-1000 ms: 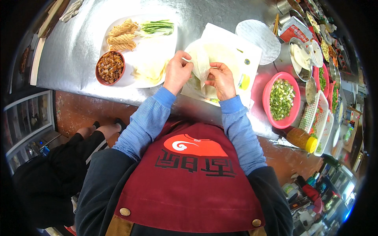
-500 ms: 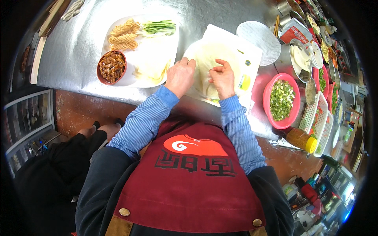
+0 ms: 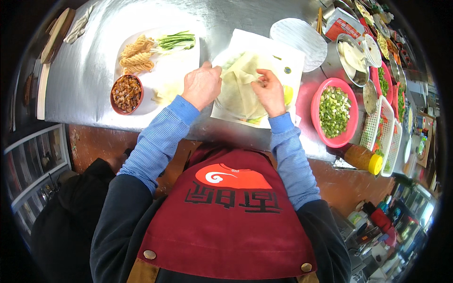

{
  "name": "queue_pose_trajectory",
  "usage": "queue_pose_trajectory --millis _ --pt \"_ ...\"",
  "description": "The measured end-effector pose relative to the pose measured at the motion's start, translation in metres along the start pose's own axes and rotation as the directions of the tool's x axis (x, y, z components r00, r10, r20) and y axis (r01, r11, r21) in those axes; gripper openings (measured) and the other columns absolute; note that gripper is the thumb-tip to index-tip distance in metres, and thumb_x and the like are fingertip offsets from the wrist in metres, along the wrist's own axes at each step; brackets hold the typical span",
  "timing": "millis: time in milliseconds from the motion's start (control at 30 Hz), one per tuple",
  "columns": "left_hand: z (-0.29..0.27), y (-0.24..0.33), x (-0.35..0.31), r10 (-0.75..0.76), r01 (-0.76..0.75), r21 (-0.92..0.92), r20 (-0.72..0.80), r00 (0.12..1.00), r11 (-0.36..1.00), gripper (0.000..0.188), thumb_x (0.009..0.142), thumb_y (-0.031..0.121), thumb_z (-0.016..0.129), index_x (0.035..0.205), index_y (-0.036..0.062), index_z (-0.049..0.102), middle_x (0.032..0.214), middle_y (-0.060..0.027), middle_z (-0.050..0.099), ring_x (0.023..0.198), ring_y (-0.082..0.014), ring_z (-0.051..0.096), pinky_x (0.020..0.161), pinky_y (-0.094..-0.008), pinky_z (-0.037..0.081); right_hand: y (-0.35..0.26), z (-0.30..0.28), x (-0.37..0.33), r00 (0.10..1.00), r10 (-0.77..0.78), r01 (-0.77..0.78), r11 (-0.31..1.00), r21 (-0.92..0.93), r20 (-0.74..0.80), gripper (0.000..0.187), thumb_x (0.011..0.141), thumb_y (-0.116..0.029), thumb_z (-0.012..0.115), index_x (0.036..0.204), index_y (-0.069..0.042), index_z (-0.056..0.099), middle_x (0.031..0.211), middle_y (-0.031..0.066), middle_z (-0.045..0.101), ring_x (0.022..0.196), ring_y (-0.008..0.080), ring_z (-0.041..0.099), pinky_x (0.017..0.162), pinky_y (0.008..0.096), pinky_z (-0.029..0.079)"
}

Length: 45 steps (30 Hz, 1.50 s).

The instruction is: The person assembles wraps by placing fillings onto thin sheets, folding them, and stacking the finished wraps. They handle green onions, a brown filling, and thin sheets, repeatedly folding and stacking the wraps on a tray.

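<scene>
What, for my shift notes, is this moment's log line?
Wrapper: creased, on white sheet; left hand: by its left edge, grip unclear; right hand: by its right side

A thin, pale, translucent wrapper (image 3: pixel 242 79) lies creased over a white sheet (image 3: pixel 252 39).

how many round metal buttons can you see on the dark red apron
2: one near the apron's lower left corner, the left button, and one near its lower right, the right button. Others could be hidden.

Plate (image 3: pixel 175 62) left of wrapper (image 3: pixel 239 82), scallion bowl (image 3: pixel 315 111) right
</scene>
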<state>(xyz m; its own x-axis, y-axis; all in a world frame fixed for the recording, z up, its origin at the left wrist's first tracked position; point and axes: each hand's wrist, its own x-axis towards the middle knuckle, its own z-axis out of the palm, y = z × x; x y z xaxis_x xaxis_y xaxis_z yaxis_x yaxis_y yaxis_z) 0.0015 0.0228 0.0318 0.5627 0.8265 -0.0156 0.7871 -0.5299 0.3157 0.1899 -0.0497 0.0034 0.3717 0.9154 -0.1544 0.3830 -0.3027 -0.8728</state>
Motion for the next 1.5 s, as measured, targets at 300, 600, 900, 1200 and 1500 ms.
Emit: queue_pose_trajectory --millis 300,600,900,1200,1500 --pt "0.015 -0.004 0.039 -0.014 -0.026 -0.239 -0.164 0.986 0.971 0.011 0.077 0.012 0.058 0.087 0.0069 0.061 0.083 -0.0137 0.065 0.076 -0.0335 0.063 0.068 -0.0423 0.05 -0.031 0.011 0.005 0.964 -0.264 0.202 0.808 -0.554 -0.034 0.017 0.075 -0.017 0.062 0.091 -0.011 0.063 0.079 0.009 0.06 0.076 0.0287 0.061 0.065 0.0397 0.05" --pt "0.018 -0.015 0.045 -0.094 0.055 -0.351 -0.095 0.991 0.935 0.009 0.081 0.013 0.057 0.085 0.0079 0.064 0.076 -0.0098 0.067 0.071 -0.0289 0.065 0.062 -0.0381 0.05 -0.024 0.032 0.046 1.0 0.024 -0.022 0.993 -0.113 0.013 0.031 0.072 -0.032 0.07 0.085 -0.004 0.066 0.077 0.0117 0.066 0.069 0.025 0.065 0.067 0.0341 0.051" --pt "0.026 -0.014 0.047 0.038 -0.031 0.07 -0.113 0.993 0.997 0.009 0.075 0.004 0.052 0.083 0.0046 0.057 0.077 -0.0156 0.062 0.07 -0.0344 0.062 0.061 -0.043 0.049 -0.011 0.014 0.064 0.962 0.262 -0.265 0.845 0.464 0.073 0.02 0.082 -0.017 0.065 0.089 0.002 0.066 0.073 0.004 0.062 0.06 0.012 0.057 0.047 0.0261 0.045" --pt "0.026 -0.015 0.053 -0.017 0.018 0.034 -0.023 1.0 0.999 0.014 0.069 0.003 0.057 0.083 0.0021 0.06 0.078 -0.0166 0.062 0.073 -0.0346 0.063 0.063 -0.0458 0.05 0.007 -0.032 0.067 0.897 0.431 -0.405 0.723 0.559 0.093 0.019 0.083 -0.016 0.066 0.097 -0.003 0.066 0.085 0.006 0.066 0.071 0.0148 0.063 0.054 0.027 0.049" --pt "-0.002 0.026 0.125 0.467 -0.368 -0.512 0.074 0.881 0.776 0.03 0.078 0.005 0.051 0.105 0.0052 0.065 0.098 -0.0109 0.067 0.095 -0.0243 0.061 0.082 -0.0325 0.049 -0.025 -0.029 0.055 0.981 0.032 -0.101 0.924 0.369 0.189 0.027 0.081 -0.014 0.061 0.103 0.002 0.061 0.085 0.0072 0.065 0.067 0.0105 0.059 0.056 0.0238 0.048"
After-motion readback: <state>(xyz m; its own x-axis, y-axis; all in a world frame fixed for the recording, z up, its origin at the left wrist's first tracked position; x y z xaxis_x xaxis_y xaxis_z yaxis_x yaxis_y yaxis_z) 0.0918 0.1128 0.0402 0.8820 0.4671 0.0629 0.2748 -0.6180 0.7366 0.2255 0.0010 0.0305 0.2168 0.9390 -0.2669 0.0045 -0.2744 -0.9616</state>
